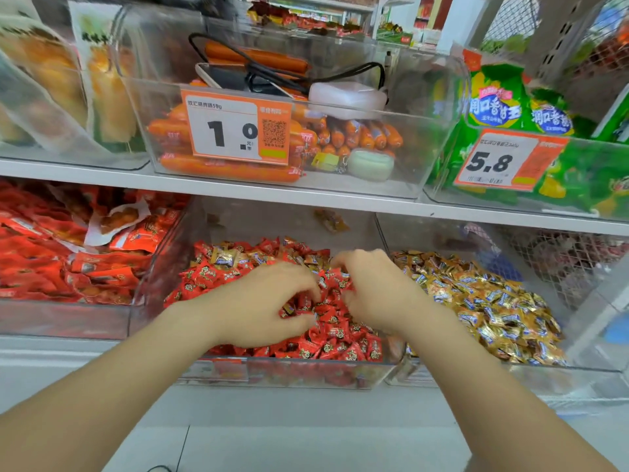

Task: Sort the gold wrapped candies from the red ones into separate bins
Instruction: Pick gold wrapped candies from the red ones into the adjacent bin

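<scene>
Left hand (269,301) and right hand (377,291) sit curled in the red candies (333,338) of the middle bin (289,373); whether either grip holds one, I cannot tell. Stray gold candies (223,258) at the back are best lifted singly into the right bin (476,376).

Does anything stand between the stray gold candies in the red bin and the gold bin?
The right hand and the clear bin walls lie between the gold candies and the gold bin; both tops are open.

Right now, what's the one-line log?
left hand: in red candies | right hand: in red candies | stray gold candy: among them
</scene>
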The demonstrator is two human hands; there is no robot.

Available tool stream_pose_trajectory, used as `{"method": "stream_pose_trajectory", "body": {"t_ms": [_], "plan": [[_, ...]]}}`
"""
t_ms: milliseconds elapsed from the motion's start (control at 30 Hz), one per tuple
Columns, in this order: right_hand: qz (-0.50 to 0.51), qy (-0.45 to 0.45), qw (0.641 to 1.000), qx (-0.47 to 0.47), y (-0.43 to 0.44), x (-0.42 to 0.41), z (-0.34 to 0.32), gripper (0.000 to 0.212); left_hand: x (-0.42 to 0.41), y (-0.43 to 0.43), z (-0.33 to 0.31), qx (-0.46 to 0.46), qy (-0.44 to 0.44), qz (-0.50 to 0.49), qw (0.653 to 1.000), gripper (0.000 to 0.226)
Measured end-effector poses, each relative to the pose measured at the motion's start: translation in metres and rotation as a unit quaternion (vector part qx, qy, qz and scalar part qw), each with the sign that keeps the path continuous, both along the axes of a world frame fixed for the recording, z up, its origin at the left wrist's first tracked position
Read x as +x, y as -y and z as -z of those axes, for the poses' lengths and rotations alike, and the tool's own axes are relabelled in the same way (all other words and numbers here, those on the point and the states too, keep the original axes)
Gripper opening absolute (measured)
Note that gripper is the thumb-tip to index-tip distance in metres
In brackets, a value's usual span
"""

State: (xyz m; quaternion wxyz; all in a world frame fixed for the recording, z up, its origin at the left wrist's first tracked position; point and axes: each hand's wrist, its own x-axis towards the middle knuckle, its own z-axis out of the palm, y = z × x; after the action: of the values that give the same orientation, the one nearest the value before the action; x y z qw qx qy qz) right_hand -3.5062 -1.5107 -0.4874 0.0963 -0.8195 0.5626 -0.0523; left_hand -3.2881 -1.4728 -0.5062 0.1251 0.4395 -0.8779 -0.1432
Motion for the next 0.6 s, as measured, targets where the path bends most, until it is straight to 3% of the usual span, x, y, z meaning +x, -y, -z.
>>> {"method": "stream_pose_trajectory", "body": {"t_ms": [100,200,267,400,467,533,600], "plan": [[0.044,0.036,0.998,-0.010,0.005,0.010,0.008,0.019,-0.005,0.009,0.007,-0.023,0.151,-0.027,0.988,0.047],[0.083,0.068,0.994,0.024,0.014,0.018,0.011,0.017,-0.010,0.015,-0.006,-0.039,0.107,-0.109,0.988,0.055],[0.106,0.095,0.988,0.051,0.022,0.023,0.012,0.027,-0.012,0.019,-0.010,-0.092,0.138,-0.188,0.968,0.054],[0.135,0.121,0.982,0.062,0.040,0.033,0.019,0.032,-0.008,0.038,-0.009,-0.149,0.173,-0.238,0.944,0.027],[0.116,0.119,0.984,0.070,0.047,0.037,0.022,0.040,-0.004,0.055,0.000,-0.112,0.190,-0.196,0.955,0.047],[0.055,0.123,0.985,0.106,0.051,0.042,0.022,0.056,-0.002,0.066,0.006,-0.011,0.143,-0.160,0.976,0.065],[-0.002,0.125,0.980,0.152,0.053,0.048,0.023,0.069,0.001,0.072,0.008,0.061,0.105,-0.146,0.982,0.063]]}}
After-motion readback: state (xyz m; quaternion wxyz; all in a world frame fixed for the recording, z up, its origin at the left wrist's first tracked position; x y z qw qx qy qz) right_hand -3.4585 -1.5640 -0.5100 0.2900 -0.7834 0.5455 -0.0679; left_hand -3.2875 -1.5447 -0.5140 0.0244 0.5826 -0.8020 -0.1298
